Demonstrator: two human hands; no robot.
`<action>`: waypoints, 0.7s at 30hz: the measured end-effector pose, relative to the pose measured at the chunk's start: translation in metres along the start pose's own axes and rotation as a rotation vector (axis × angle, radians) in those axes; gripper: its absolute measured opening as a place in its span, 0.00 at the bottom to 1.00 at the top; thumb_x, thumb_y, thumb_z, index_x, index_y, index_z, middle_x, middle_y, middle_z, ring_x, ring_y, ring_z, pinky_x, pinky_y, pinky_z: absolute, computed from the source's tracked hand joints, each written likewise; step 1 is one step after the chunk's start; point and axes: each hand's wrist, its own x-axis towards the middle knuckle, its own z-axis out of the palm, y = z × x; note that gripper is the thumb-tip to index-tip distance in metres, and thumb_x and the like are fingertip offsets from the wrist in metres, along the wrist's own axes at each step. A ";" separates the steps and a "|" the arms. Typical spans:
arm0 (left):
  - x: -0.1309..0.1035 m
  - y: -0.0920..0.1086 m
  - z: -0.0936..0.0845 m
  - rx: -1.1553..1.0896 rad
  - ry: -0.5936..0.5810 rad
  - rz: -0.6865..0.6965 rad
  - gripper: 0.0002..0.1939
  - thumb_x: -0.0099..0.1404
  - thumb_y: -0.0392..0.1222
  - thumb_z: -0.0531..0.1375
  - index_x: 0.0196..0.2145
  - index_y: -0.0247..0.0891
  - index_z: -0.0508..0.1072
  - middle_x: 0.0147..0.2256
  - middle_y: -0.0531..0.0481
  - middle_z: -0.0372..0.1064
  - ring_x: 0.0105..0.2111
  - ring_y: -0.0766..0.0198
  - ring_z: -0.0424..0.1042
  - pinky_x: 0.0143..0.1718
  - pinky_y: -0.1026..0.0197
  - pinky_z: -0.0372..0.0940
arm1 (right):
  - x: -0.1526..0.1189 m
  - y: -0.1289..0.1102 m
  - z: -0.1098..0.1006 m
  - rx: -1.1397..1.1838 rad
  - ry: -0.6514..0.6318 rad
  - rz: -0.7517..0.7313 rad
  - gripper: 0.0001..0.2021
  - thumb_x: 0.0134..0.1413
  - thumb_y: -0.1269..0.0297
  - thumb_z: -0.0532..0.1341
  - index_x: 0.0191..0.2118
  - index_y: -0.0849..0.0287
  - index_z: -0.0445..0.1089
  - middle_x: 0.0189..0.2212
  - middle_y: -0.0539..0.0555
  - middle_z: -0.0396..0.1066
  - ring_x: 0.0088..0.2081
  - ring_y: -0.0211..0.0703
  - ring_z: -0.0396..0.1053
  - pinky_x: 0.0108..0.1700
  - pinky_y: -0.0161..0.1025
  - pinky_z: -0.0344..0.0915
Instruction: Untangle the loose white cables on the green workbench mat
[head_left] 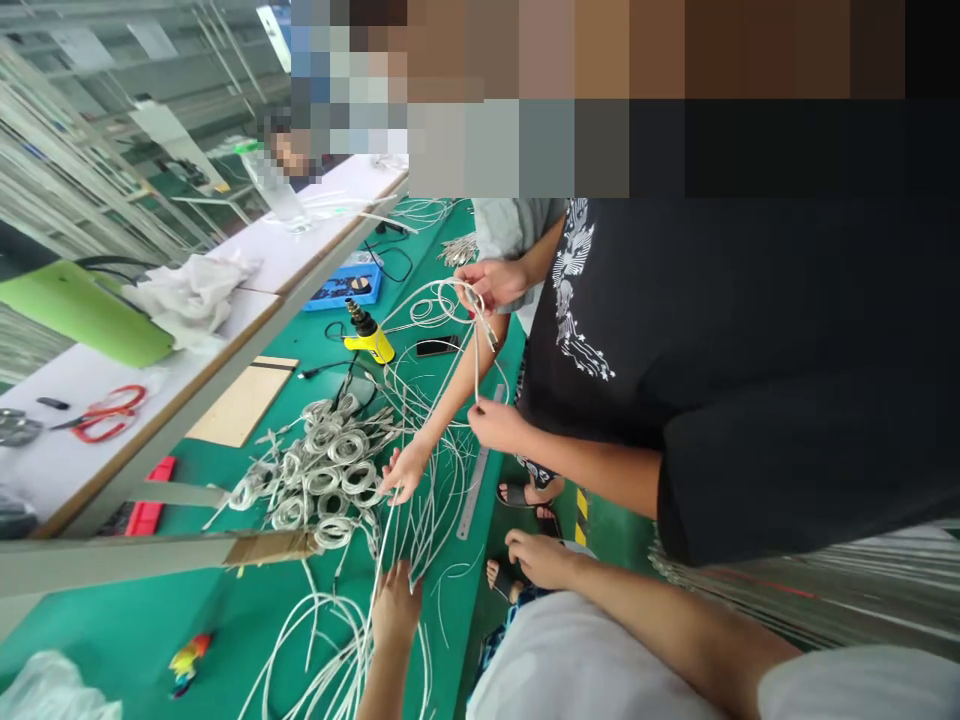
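Cables [360, 650] on green table [112, 625] — white, looped at the near end, strands fanned out toward the middle. Left hand [397, 597] at the base of that fan, fingers bent, strands converging at the fingertips; palm side hidden, so cannot tell whether gripped. Right hand [544, 560] past the table edge, above the floor [626, 530], fingers loosely curled, nothing held. Just beyond, reaching hand [405, 472] of another person, fingertips on a cable, beside a pile of coils [330, 462]. Farther right, co-worker in black shirt [750, 380], both hands raised — lower hand [499, 425] pinching a white cable, upper hand [495, 285] at its loop. Ruler [481, 465] near the table edge, right of the strands. Phone [438, 346] and yellow tool [375, 345] past the coils, blue tray [371, 297] behind. Board [244, 405] left of the coils. On white shelf [172, 395]: red-handled scissors [109, 412], crumpled plastic [195, 295], green case [90, 315]. Clear bag [56, 690] at lower left of table.
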 end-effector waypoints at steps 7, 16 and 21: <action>0.015 0.000 -0.002 0.070 -0.081 0.048 0.14 0.60 0.30 0.53 0.43 0.32 0.71 0.38 0.41 0.72 0.39 0.52 0.74 0.44 0.52 0.63 | 0.073 -0.111 -0.094 1.114 -0.361 0.422 0.11 0.57 0.83 0.58 0.29 0.63 0.69 0.30 0.47 0.69 0.35 0.31 0.69 0.35 0.23 0.68; 0.015 -0.009 -0.024 -0.046 0.072 -0.041 0.06 0.63 0.33 0.52 0.34 0.37 0.68 0.37 0.44 0.68 0.36 0.58 0.71 0.35 0.60 0.63 | 0.027 -0.137 -0.085 1.576 -0.696 0.928 0.16 0.52 0.90 0.53 0.25 0.63 0.64 0.33 0.55 0.69 0.40 0.36 0.72 0.31 0.23 0.70; 0.020 -0.032 -0.052 -0.096 0.221 -0.133 0.09 0.66 0.35 0.51 0.41 0.35 0.69 0.41 0.42 0.66 0.42 0.58 0.69 0.46 0.58 0.64 | 0.040 -0.145 -0.085 0.535 -0.680 -0.139 0.20 0.59 0.88 0.48 0.30 0.63 0.71 0.41 0.56 0.74 0.49 0.32 0.72 0.54 0.28 0.67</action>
